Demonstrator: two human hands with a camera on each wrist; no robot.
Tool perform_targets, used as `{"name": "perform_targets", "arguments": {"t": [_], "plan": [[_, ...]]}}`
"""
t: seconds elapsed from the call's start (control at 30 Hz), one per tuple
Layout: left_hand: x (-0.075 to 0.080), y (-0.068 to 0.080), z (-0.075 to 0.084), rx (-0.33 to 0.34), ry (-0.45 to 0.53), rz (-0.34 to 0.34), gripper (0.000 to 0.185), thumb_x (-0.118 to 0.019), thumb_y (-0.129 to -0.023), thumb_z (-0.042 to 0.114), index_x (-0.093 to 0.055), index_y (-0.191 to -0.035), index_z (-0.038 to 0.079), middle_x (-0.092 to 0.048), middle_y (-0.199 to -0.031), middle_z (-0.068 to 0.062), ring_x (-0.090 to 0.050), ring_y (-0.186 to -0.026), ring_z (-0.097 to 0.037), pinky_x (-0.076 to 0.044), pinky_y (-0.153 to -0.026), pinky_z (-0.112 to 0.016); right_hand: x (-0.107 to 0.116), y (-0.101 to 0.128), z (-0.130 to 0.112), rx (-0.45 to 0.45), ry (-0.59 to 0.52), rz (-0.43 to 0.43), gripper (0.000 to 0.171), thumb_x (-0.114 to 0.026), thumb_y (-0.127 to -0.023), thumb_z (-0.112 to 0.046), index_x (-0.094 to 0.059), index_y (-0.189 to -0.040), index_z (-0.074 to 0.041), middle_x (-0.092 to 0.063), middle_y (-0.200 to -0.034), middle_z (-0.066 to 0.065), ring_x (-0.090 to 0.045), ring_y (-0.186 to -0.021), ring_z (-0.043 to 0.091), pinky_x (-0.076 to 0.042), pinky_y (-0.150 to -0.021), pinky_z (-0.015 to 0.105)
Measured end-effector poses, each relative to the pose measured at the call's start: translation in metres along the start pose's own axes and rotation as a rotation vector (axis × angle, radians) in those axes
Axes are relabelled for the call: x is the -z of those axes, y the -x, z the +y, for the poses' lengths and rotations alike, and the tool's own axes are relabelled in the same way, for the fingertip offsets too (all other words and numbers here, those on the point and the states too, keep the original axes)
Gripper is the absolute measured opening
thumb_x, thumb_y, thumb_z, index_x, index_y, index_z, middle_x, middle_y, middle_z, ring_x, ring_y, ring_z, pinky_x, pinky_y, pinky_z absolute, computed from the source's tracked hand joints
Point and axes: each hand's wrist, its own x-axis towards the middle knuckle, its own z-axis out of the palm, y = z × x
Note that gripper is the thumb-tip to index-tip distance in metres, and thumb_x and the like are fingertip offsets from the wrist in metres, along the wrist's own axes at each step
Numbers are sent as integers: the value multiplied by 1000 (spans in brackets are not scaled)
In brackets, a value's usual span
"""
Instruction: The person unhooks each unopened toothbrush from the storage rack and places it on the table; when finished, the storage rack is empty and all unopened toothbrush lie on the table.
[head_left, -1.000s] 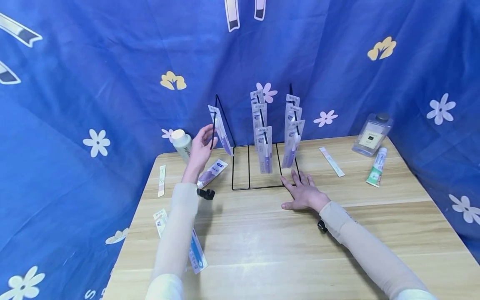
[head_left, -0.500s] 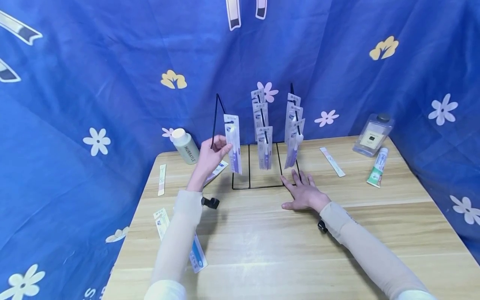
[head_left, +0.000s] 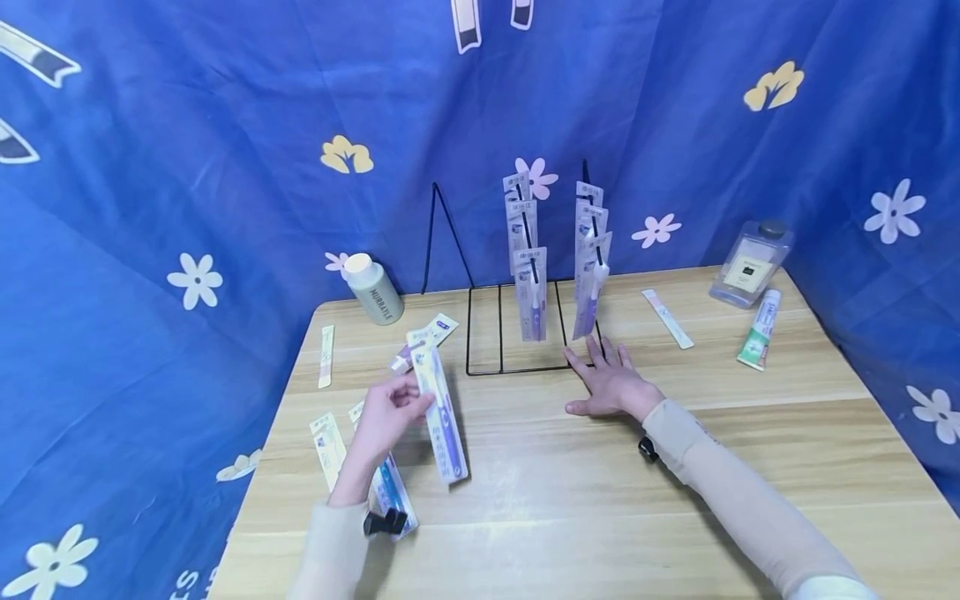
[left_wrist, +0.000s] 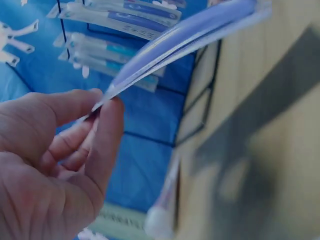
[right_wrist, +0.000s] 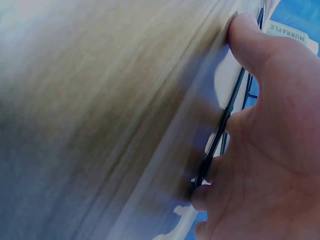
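Note:
My left hand point(head_left: 386, 417) pinches a packaged purple toothbrush point(head_left: 442, 417) between thumb and fingers, above the left part of the table. In the left wrist view the toothbrush pack point(left_wrist: 175, 42) slants up and away from the fingertips. My right hand point(head_left: 611, 387) lies with fingers spread at the front right corner of a black wire rack point(head_left: 517, 369); in the right wrist view its fingers reach the rack's wire point(right_wrist: 220, 132). Packaged toothbrushes hang on the rack's middle prong point(head_left: 531, 292) and right prong point(head_left: 592, 287). The bare left prong point(head_left: 430, 242) stands beside them.
Two packs, one a blue toothbrush point(head_left: 393, 496), the other a pale pack point(head_left: 327, 446), lie by my left forearm. Behind are a purple toothpaste tube point(head_left: 442, 329) and a MURRAYLE bottle point(head_left: 375, 292). At right lie a slim sachet point(head_left: 667, 318), a green-white tube point(head_left: 761, 329) and a clear bottle point(head_left: 750, 265).
My left hand has drawn the purple toothbrush off the rack's left prong and brought it toward the front left of the table. The right hand has stayed at the rack.

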Motion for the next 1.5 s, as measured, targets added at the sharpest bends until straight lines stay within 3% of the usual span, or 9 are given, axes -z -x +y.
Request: {"name": "perform_targets", "arguments": {"t": [0.17, 0.33, 0.5, 0.73, 0.93, 1.17, 1.27, 1.37, 1.5], "plan": [[8, 28, -21, 180, 15, 64, 25, -72, -90, 1, -66, -111, -10, -67, -82, -4, -67, -66, -14, -63, -66, -33, 1, 1, 2, -4, -6, 4, 104, -62, -89, -68, -7, -165, -22, 8, -168, 27, 7, -154, 53, 3, -122, 70], [11, 39, -36, 259, -49, 118, 19, -71, -90, 0, -66, -105, -10, -66, -74, -3, -65, -61, -11, -59, -60, -23, 1, 1, 2, -4, -8, -3, 104, -62, -89, -67, -7, -165, -22, 8, -168, 27, 9, -154, 52, 4, -122, 69], [10, 42, -45, 244, -288, 132, 17, -73, -90, 7, -70, -101, -6, -69, -72, -5, -67, -60, -11, -59, -57, -24, 0, 0, 1, 2, -7, -10, 103, -62, -90, -67, -7, -165, -22, 8, -168, 27, 8, -154, 52, 5, -122, 69], [7, 43, -43, 114, -654, 147, 35, -74, -88, 13, -69, -112, -12, -75, -83, -21, -67, -58, -17, -56, -50, -29, -1, -1, 1, 0, -21, -11, 104, -62, -89, -68, -6, -165, -23, 10, -168, 26, 10, -154, 52, 6, -122, 69], [1, 42, -38, 104, -765, 130, 21, -71, -89, 11, -71, -95, -10, -64, -66, -12, -57, -53, -17, -44, -45, -26, -1, -1, 1, 0, -22, -6, 105, -62, -89, -68, -6, -165, -24, 10, -168, 26, 9, -154, 52, 6, -122, 69], [0, 42, -27, 121, -838, 116, 22, -69, -89, 7, -67, -94, -14, -60, -61, -11, -57, -48, -17, -44, -39, -23, -1, -2, 0, 8, -16, 0, 104, -62, -89, -67, -7, -165, -23, 8, -168, 27, 9, -154, 52, 5, -122, 69], [1, 36, -19, 60, -881, 155, 23, -72, -87, 7, -67, -96, -14, -64, -67, -17, -57, -50, -19, -45, -41, -27, -1, -1, 0, 13, -20, 1, 104, -63, -89, -67, -8, -165, -22, 8, -168, 27, 8, -154, 53, 5, -122, 70], [-3, 22, -8, -89, -876, 202, 31, -76, -86, 8, -67, -106, -13, -70, -79, -23, -62, -58, -25, -53, -50, -36, 0, 0, 0, 7, -26, 0, 103, -63, -89, -66, -9, -165, -22, 8, -168, 27, 9, -154, 53, 5, -122, 70], [-19, -5, 8, -335, -815, 119, 49, -79, -87, 15, -63, -126, -9, -72, -113, -27, -71, -96, -38, -60, -86, -50, 0, 1, 0, 0, -16, -8, 103, -62, -90, -67, -8, -165, -22, 10, -168, 26, 9, -154, 52, 5, -122, 69]]}}
